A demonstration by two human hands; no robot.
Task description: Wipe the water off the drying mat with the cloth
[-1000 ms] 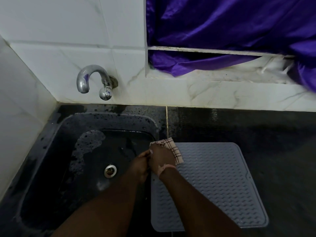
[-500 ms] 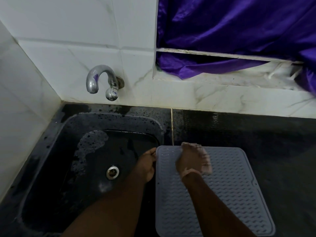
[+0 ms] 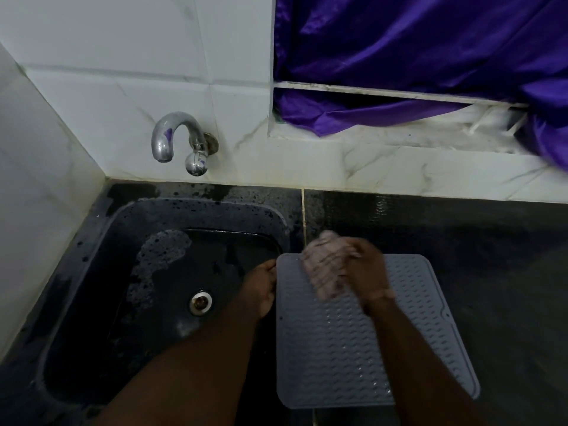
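Note:
A grey ribbed drying mat (image 3: 344,348) lies flat on the dark counter, right of the sink, with small water drops glinting on it. My right hand (image 3: 367,269) presses a pale checked cloth (image 3: 322,269) onto the mat's far left part; both are motion-blurred. My left hand (image 3: 261,287) pinches the mat's left edge near its far corner, over the sink side.
A black sink (image 3: 159,302) with foam and a steel drain (image 3: 200,302) sits at the left. A chrome tap (image 3: 181,142) juts from the white tiled wall. Purple fabric (image 3: 415,56) hangs over a ledge at the back right. Dark counter (image 3: 507,272) extends right.
My right hand with the cloth has swept from the mat's far left corner across its far edge. My left hand has stayed gripping the mat's left edge.

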